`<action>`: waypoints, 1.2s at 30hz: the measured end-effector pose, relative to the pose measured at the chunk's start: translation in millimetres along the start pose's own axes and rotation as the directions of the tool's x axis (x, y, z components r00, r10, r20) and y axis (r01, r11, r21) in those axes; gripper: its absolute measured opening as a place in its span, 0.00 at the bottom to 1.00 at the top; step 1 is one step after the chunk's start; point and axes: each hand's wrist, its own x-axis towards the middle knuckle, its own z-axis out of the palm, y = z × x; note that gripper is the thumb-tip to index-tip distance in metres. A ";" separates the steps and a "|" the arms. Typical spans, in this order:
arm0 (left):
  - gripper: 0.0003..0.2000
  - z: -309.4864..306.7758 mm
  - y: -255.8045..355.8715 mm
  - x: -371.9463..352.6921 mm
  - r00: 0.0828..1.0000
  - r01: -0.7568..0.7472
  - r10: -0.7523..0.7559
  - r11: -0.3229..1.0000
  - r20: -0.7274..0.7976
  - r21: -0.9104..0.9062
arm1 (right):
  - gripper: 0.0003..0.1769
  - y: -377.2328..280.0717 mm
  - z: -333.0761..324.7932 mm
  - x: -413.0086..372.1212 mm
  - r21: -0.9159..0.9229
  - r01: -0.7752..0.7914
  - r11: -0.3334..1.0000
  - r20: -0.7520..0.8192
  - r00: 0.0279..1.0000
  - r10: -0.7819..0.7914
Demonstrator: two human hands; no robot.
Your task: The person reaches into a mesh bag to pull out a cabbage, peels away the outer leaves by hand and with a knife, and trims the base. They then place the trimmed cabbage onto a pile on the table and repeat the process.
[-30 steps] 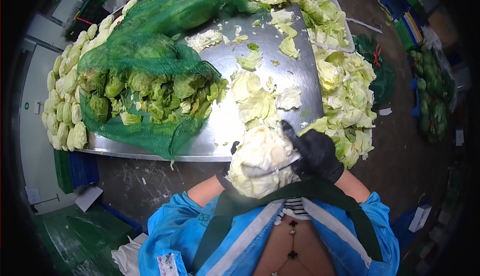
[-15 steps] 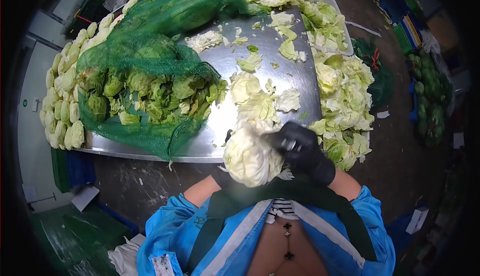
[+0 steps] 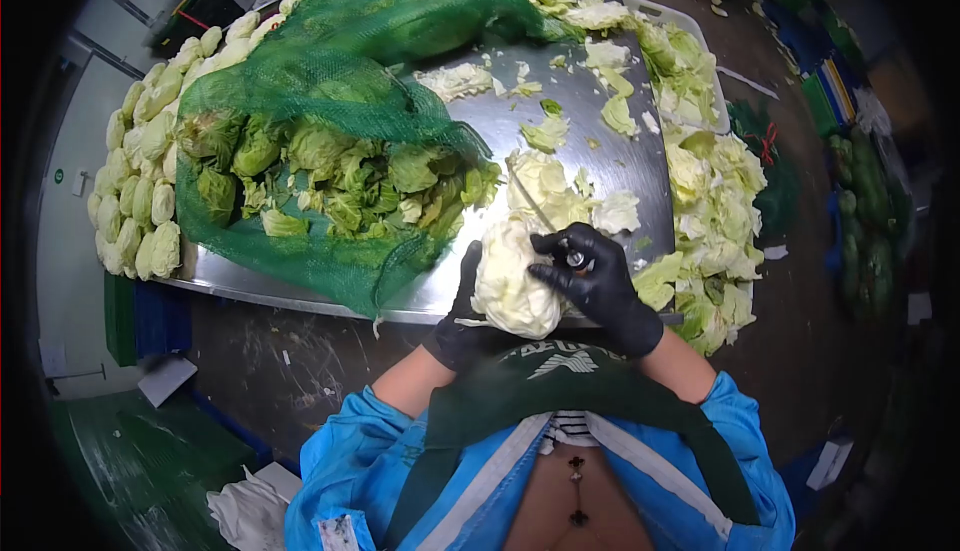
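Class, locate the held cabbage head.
Head view, centre: cabbage head at steel table's near edge, between left hand and right hand holding a knife, beside green mesh sack.

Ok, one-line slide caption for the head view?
Left hand holds a cabbage; right hand grips a knife at the steel table.

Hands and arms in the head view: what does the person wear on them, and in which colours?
The left hand and the right hand each wear a plain black glove that ends at the wrist. The forearms are bare. Loose, bright blue sleeves begin near the elbows.
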 end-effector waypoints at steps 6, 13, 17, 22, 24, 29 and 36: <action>0.23 15.0 -22.5 5.7 0.922 -0.201 0.196 0.979 -0.335 0.019 | 0.14 23.2 -36.9 5.9 -0.204 -0.022 0.979 -0.360 0.931 -0.054; 0.36 11.7 -14.9 -4.7 0.993 -0.081 -0.061 0.284 -0.102 -0.955 | 0.33 -0.5 -6.0 -22.1 -0.300 0.278 0.912 0.090 0.960 -0.263; 0.32 17.1 -34.7 -10.2 0.965 -0.232 -0.063 0.240 -0.253 -0.943 | 0.29 3.0 7.4 -6.1 -0.394 0.415 0.820 0.232 0.908 -0.348; 0.21 0.8 -0.4 -28.2 0.782 -0.213 -0.481 0.393 -0.397 -0.895 | 0.16 10.4 5.7 -5.7 0.230 0.451 0.862 0.033 0.882 -0.470; 0.20 -17.4 -12.7 -15.9 0.763 -0.239 -0.479 0.415 -0.434 -0.878 | 0.24 24.6 15.8 3.7 0.210 0.177 0.962 -0.215 0.968 -0.131; 0.24 -78.2 -23.1 23.3 0.720 0.007 -0.380 0.840 -0.580 -0.542 | 0.29 167.6 -8.5 99.5 0.145 -0.334 0.931 -0.295 0.884 0.363; 0.30 -138.1 -53.6 66.5 0.940 0.037 -0.005 0.996 -0.342 0.086 | 0.50 157.8 80.7 154.7 0.077 -0.197 0.977 -0.242 0.947 0.210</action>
